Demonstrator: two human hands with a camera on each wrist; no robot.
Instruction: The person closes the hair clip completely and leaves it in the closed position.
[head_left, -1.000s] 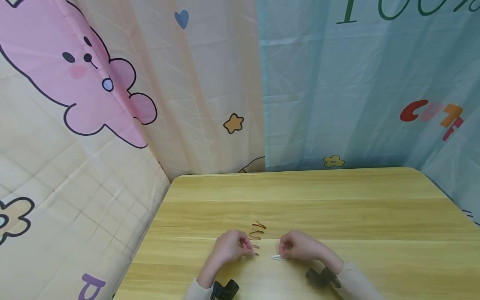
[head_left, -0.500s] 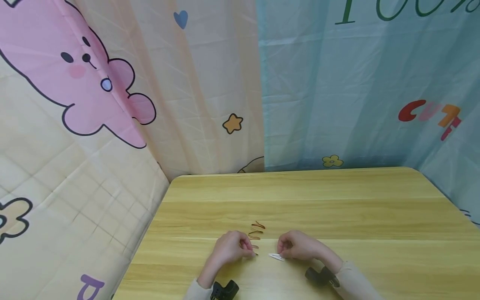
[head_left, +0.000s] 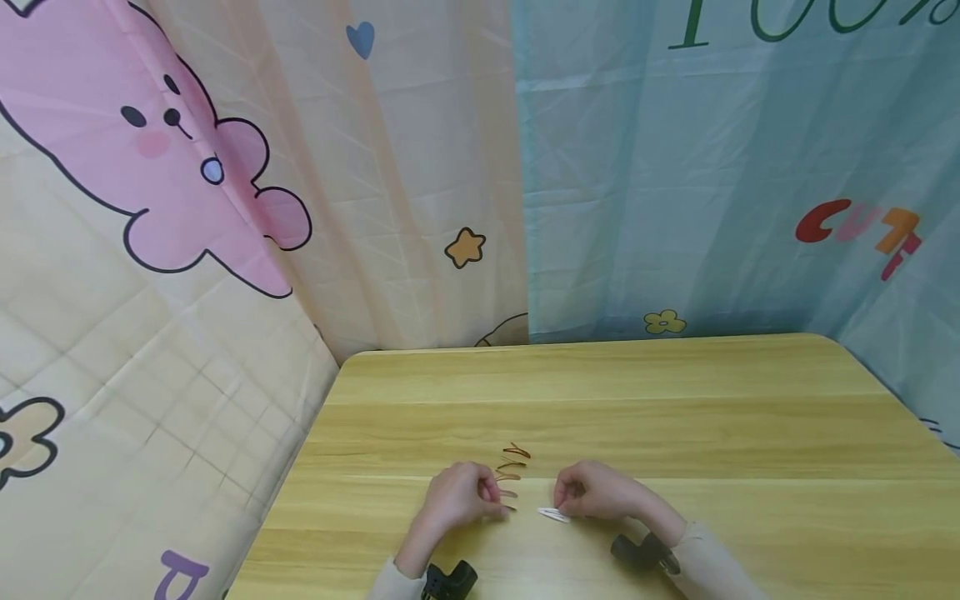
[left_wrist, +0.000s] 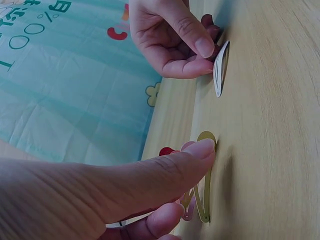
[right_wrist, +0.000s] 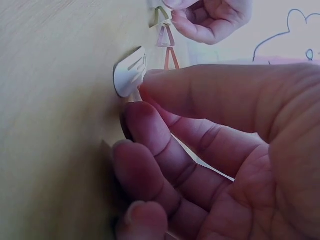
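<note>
A white snap hair clip [head_left: 553, 515] lies low at the table, tilted, with my right hand [head_left: 596, 490] pinching its near end between thumb and fingertips. In the right wrist view the broad end of this white clip [right_wrist: 128, 75] shows beyond the thumb. My left hand [head_left: 461, 496] is beside the nearest clip of a row, an olive-gold snap clip [left_wrist: 208, 187]. Its thumb overlaps that clip in the left wrist view, while thumb and index fingertips stand apart. A pink clip [right_wrist: 163, 37] and a red-orange clip [right_wrist: 172, 59] follow behind it.
The row runs away from me on the wooden table [head_left: 675, 417], ending at a brown-looking clip [head_left: 517, 452]. Printed curtains [head_left: 420, 167] stand behind and left of the table. Dark wrist cameras [head_left: 450, 579] sit on both forearms.
The white clip has turned slightly in my right fingers. My left fingertips have drawn back a little from the olive-gold clip, which shows more now.
</note>
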